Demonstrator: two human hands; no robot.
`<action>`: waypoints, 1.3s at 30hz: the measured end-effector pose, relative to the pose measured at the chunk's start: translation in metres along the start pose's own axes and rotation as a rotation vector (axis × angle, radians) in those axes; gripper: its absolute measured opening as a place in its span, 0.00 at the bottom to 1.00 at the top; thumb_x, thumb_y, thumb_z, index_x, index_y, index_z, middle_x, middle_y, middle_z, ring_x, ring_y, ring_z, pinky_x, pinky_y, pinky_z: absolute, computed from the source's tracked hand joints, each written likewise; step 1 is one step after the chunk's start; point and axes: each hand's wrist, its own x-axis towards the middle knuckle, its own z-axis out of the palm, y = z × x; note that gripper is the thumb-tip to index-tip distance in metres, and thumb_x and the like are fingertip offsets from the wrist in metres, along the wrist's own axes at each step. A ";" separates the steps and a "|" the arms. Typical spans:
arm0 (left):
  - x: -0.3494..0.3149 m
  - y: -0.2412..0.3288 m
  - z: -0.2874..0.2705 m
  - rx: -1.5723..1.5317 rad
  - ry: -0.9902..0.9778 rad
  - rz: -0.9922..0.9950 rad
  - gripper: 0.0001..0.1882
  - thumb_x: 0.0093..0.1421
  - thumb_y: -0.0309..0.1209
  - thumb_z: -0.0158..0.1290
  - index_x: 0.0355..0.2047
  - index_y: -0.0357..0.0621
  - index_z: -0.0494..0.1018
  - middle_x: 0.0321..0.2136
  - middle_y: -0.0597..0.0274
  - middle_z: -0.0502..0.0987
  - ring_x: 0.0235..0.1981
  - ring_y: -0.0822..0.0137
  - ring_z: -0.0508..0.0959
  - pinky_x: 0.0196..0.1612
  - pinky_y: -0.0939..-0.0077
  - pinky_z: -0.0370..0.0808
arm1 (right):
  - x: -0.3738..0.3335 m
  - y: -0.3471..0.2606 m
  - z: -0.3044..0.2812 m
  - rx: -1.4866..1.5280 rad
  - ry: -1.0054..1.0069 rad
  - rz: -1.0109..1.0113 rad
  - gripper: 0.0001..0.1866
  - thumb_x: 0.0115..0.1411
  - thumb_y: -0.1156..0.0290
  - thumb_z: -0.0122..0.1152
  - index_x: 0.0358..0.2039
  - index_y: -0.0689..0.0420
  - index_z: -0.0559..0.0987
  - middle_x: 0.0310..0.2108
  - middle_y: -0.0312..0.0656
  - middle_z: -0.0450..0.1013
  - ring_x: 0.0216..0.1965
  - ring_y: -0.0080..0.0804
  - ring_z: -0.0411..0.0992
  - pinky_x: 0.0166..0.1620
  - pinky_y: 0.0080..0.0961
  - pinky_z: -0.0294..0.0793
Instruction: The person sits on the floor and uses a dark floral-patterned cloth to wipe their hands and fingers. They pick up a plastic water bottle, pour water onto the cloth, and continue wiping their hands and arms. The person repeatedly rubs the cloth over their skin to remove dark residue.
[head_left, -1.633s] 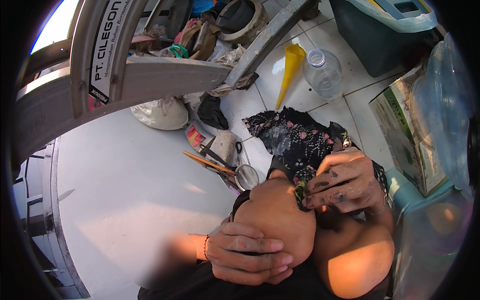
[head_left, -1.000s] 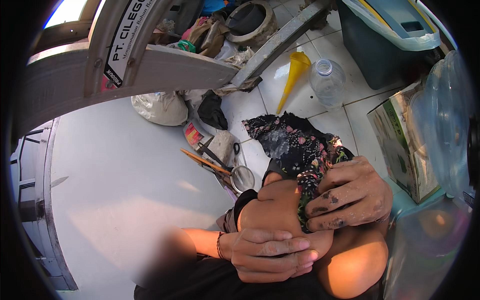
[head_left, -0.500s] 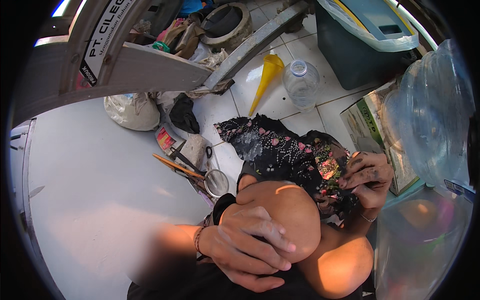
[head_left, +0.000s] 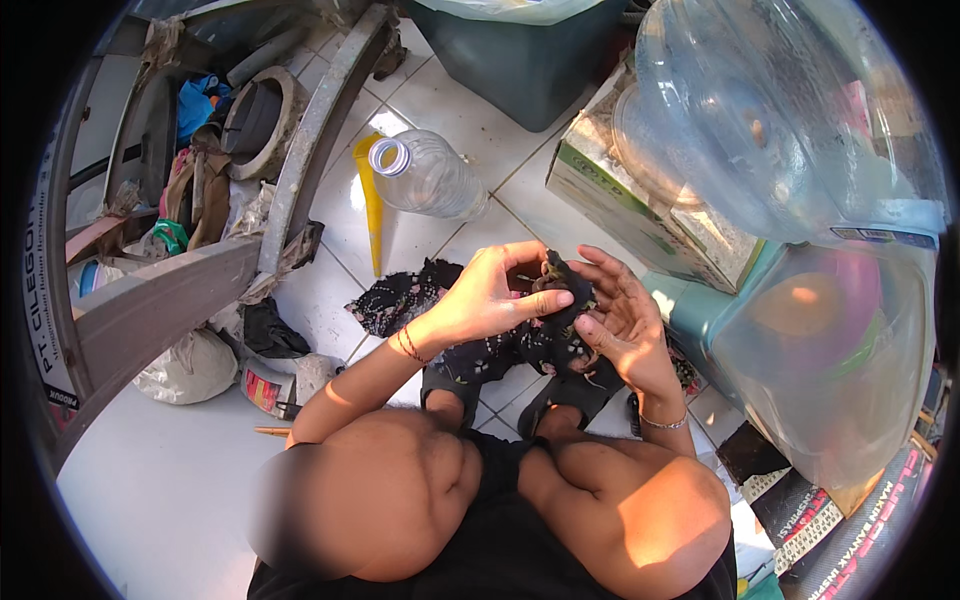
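A black floral cloth, dotted with white and pink, trails over the tiles in front of my feet. One bunched part of it is raised between my two hands. My left hand pinches this bunch from the left, thumb and fingers closed on it. From the other side my right hand cups the bunch, its fingers curled and its thumb against the fabric; dark smudges mark those fingers. Beyond the cloth stand a clear plastic bottle without a cap and, partly behind it, a yellow funnel.
At the far side is a dark green bin with a bag liner. To the right are a cardboard box, a large clear water jug and a transparent tub. A grey metal frame crosses the left.
My left hand has left my knee and now grips the cloth beside my right hand. Part of the cloth has been lifted and bunched. The view has shifted to the right.
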 end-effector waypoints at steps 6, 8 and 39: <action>-0.001 -0.033 -0.014 0.042 0.211 0.061 0.11 0.62 0.31 0.65 0.37 0.37 0.77 0.27 0.74 0.73 0.28 0.83 0.69 0.31 0.85 0.68 | -0.033 -0.019 0.006 -0.290 0.230 0.139 0.34 0.70 0.72 0.57 0.72 0.58 0.54 0.68 0.46 0.60 0.67 0.36 0.62 0.62 0.34 0.70; -0.002 -0.037 -0.010 -0.251 0.167 0.084 0.10 0.63 0.29 0.64 0.39 0.36 0.76 0.31 0.73 0.75 0.31 0.83 0.71 0.35 0.85 0.71 | -0.052 -0.031 0.004 -0.298 0.299 0.209 0.34 0.71 0.68 0.57 0.72 0.57 0.54 0.68 0.46 0.59 0.68 0.36 0.60 0.63 0.34 0.69; 0.013 -0.054 0.038 -0.333 0.426 0.198 0.12 0.66 0.24 0.60 0.39 0.38 0.66 0.31 0.71 0.71 0.32 0.81 0.72 0.34 0.84 0.74 | 0.030 0.053 0.008 -1.375 0.060 -0.254 0.46 0.56 0.75 0.59 0.72 0.73 0.48 0.66 0.67 0.56 0.64 0.63 0.61 0.64 0.49 0.66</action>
